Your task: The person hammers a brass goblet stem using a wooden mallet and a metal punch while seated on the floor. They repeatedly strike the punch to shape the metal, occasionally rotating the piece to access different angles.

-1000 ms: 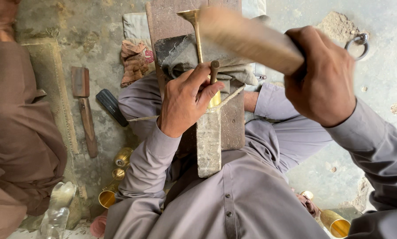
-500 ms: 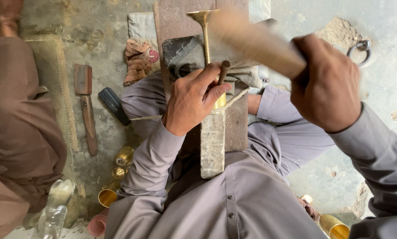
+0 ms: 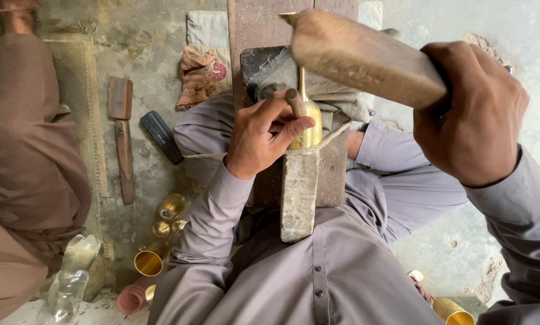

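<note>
My left hand grips a slim brass vessel with a long neck, steadying it on a long stone block that lies across my lap. A short wooden rod sticks up between the fingers of that hand. My right hand is shut on the handle of a large wooden mallet, held raised above the brass piece. The mallet hides the top of the vessel's neck. A wooden plank runs under the block.
Several brass cups lie on the floor at my left, another at lower right. A wooden tool, a black object and a rag lie nearby. A person in brown sits left; a plastic bottle is beside them.
The mallet in my right hand has swung down and forward over the brass vessel. My left hand has kept its grip on the vessel at the block.
</note>
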